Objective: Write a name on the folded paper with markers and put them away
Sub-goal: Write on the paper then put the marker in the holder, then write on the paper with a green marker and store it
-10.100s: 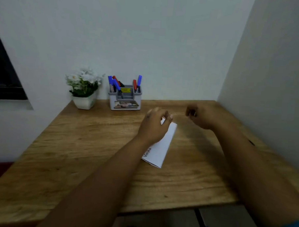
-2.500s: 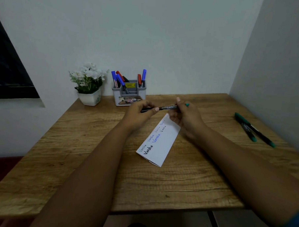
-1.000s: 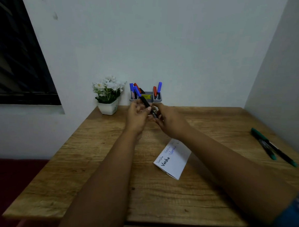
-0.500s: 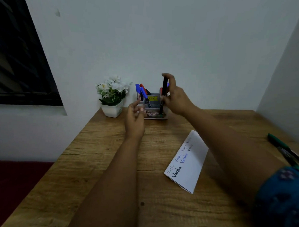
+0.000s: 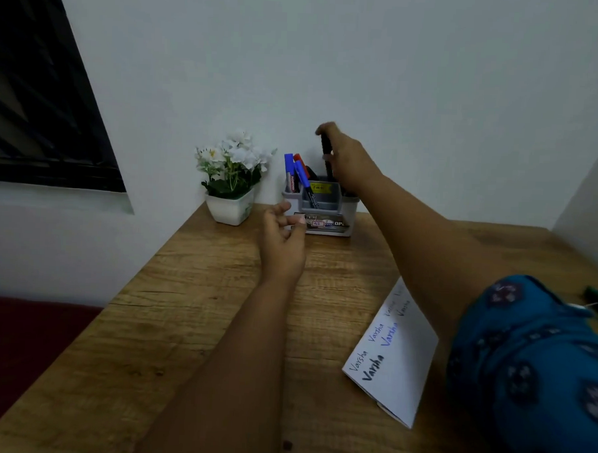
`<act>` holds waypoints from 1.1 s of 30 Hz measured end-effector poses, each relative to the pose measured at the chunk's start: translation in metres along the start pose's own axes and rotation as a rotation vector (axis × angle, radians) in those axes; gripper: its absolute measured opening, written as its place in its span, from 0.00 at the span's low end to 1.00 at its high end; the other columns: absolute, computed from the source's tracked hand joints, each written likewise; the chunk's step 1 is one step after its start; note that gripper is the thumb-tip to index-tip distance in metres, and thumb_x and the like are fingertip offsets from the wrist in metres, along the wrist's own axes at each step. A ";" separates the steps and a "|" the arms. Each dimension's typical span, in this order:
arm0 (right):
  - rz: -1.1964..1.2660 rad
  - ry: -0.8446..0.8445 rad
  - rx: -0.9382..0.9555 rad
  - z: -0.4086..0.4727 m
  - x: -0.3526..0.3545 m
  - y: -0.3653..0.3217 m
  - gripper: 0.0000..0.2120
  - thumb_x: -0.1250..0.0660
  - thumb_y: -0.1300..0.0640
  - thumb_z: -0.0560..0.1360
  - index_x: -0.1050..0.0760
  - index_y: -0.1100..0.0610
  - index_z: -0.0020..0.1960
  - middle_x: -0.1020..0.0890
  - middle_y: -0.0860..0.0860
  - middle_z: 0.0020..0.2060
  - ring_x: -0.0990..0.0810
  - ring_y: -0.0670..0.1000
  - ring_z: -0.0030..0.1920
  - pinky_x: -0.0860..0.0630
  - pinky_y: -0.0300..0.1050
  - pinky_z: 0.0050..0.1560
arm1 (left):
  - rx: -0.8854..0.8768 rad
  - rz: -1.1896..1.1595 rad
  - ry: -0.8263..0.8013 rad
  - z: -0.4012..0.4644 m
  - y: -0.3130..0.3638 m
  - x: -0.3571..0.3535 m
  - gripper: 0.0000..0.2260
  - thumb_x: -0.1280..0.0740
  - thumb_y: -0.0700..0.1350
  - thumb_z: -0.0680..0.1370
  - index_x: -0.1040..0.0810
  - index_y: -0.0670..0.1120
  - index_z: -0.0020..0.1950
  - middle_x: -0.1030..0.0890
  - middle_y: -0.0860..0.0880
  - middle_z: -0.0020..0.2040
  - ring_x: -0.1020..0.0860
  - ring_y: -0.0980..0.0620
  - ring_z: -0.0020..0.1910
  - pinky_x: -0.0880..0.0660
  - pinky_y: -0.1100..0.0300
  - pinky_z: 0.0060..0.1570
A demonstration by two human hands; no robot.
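My right hand (image 5: pixel 345 156) grips a black marker (image 5: pixel 326 159) upright, its lower end inside the grey marker holder (image 5: pixel 322 210) at the back of the wooden desk (image 5: pixel 191 307). Blue and red markers (image 5: pixel 293 171) stand in the holder's left side. My left hand (image 5: pixel 281 242) hovers just in front of the holder with loosely curled fingers, holding nothing. The folded white paper (image 5: pixel 395 353), with a name written several times in black and blue, lies at the right near my right forearm.
A white pot of white flowers (image 5: pixel 233 179) stands left of the holder against the wall. A green marker (image 5: pixel 597 301) lies at the desk's right edge. A dark window (image 5: pixel 39 95) is on the left wall.
My right hand carried the black marker from in front of the holder up and over it, lowering its end into the holder. My left hand let go of the marker and stays near the holder.
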State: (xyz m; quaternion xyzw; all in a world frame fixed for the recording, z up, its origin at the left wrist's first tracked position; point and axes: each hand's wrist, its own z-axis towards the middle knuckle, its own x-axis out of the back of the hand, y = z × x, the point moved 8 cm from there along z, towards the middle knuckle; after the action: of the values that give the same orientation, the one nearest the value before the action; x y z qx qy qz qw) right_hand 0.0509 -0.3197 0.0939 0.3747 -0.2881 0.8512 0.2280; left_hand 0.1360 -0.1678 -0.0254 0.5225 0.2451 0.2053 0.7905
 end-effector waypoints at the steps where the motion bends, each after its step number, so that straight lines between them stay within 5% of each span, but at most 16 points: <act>1: -0.061 -0.043 0.017 0.003 -0.008 0.002 0.19 0.40 0.68 0.78 0.31 0.58 0.68 0.22 0.60 0.55 0.22 0.58 0.53 0.26 0.51 0.53 | 0.003 0.011 -0.007 0.000 -0.001 -0.001 0.14 0.36 0.38 0.79 0.30 0.44 0.64 0.23 0.51 0.47 0.24 0.62 0.43 0.29 0.75 0.41; 9: -0.259 -0.124 0.026 0.014 -0.020 0.012 0.24 0.42 0.69 0.78 0.30 0.57 0.72 0.25 0.61 0.62 0.26 0.61 0.62 0.30 0.50 0.61 | 0.023 0.112 -0.066 -0.003 -0.001 -0.005 0.11 0.35 0.41 0.79 0.29 0.48 0.61 0.23 0.53 0.46 0.26 0.64 0.35 0.31 0.76 0.31; 15: -0.155 -0.093 -0.018 -0.012 0.009 0.005 0.37 0.41 0.79 0.69 0.34 0.55 0.74 0.24 0.59 0.59 0.23 0.57 0.57 0.28 0.44 0.52 | 0.015 0.176 -0.112 -0.010 0.009 -0.014 0.11 0.34 0.42 0.79 0.29 0.50 0.60 0.23 0.55 0.44 0.27 0.62 0.35 0.30 0.69 0.34; 18: -0.070 0.001 0.014 -0.045 0.037 0.000 0.28 0.41 0.77 0.72 0.28 0.60 0.69 0.21 0.61 0.54 0.22 0.58 0.53 0.26 0.47 0.53 | -0.022 0.224 -0.178 -0.019 0.018 -0.026 0.11 0.35 0.43 0.79 0.28 0.48 0.61 0.23 0.56 0.45 0.25 0.61 0.40 0.30 0.69 0.40; 21: -0.035 0.110 0.072 -0.098 0.064 -0.001 0.14 0.37 0.69 0.75 0.23 0.62 0.59 0.20 0.60 0.44 0.21 0.58 0.45 0.24 0.51 0.48 | -0.118 0.349 -0.304 -0.036 0.029 -0.050 0.03 0.35 0.46 0.79 0.26 0.47 0.50 0.23 0.52 0.47 0.26 0.63 0.39 0.31 0.64 0.40; 25: -0.152 0.011 0.020 -0.175 0.082 0.001 0.05 0.33 0.56 0.75 0.27 0.58 0.46 0.22 0.53 0.38 0.25 0.55 0.38 0.27 0.49 0.38 | -0.367 0.546 -0.457 -0.074 0.059 -0.088 0.10 0.38 0.51 0.80 0.27 0.48 0.43 0.26 0.53 0.42 0.27 0.55 0.41 0.29 0.57 0.41; 28: -0.185 0.023 0.022 -0.226 0.103 0.007 0.07 0.36 0.55 0.76 0.29 0.56 0.42 0.26 0.49 0.34 0.27 0.53 0.34 0.26 0.52 0.35 | -0.513 0.687 -0.555 -0.111 0.070 -0.108 0.07 0.41 0.47 0.79 0.24 0.47 0.49 0.23 0.50 0.47 0.27 0.49 0.50 0.27 0.49 0.49; 33: -0.267 0.105 -0.128 -0.296 0.156 0.043 0.09 0.32 0.55 0.76 0.25 0.55 0.55 0.22 0.49 0.45 0.24 0.50 0.45 0.29 0.45 0.43 | -0.521 0.646 -0.597 -0.149 0.083 -0.122 0.16 0.39 0.43 0.77 0.27 0.48 0.65 0.23 0.51 0.62 0.30 0.49 0.63 0.30 0.50 0.61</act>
State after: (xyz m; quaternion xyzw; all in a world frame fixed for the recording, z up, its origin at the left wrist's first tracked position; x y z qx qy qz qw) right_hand -0.2209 -0.1290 0.0362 0.3492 -0.2770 0.8118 0.3772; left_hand -0.0567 -0.1000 0.0226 0.3932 -0.2245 0.3352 0.8262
